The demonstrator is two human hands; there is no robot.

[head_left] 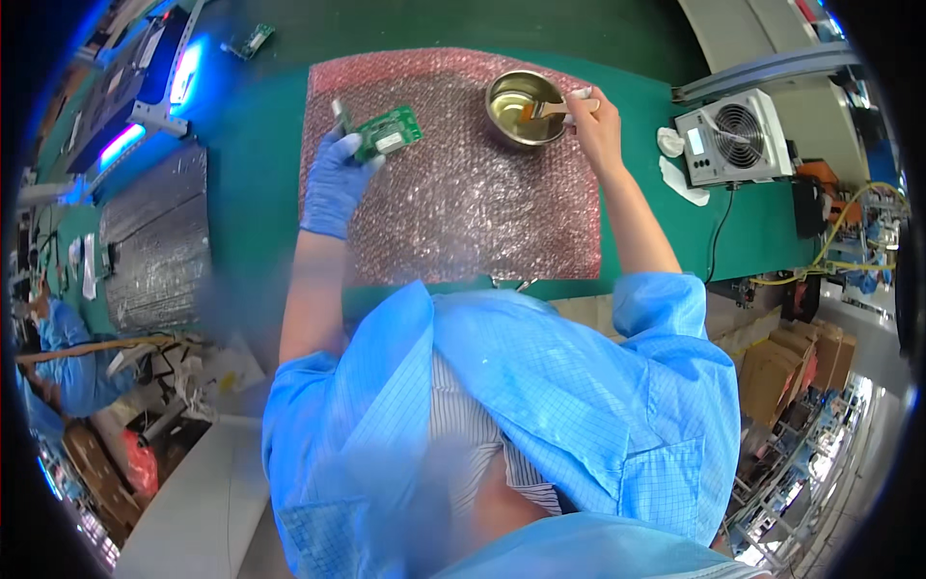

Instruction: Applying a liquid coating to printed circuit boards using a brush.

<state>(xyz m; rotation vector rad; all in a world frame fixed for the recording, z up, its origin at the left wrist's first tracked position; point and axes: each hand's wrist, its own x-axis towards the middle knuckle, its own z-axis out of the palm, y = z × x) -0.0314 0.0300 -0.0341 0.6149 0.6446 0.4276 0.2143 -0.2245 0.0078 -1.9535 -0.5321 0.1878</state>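
Note:
My left hand (338, 179), in a blue glove, grips a green circuit board (391, 133) by its left end, above the bubble wrap. White and pale parts stand out on the board. My right hand (598, 130), with white covers on some fingertips, is closed around the wooden handle of a brush (550, 109). The brush's bristles dip into a round metal bowl (497, 124) of clear yellowish liquid. The bowl rests on a sheet of pinkish bubble wrap (453, 212) at its far right part.
A white fan unit (736, 137) stands on the green table (733, 227) at the right, beside crumpled white tissue (670, 143). Another circuit board (253, 41) lies far left. Lit blue-violet lamps (186, 72) and a silvery sheet (159, 236) are at the left. Another person's blue sleeve (72, 333) shows there.

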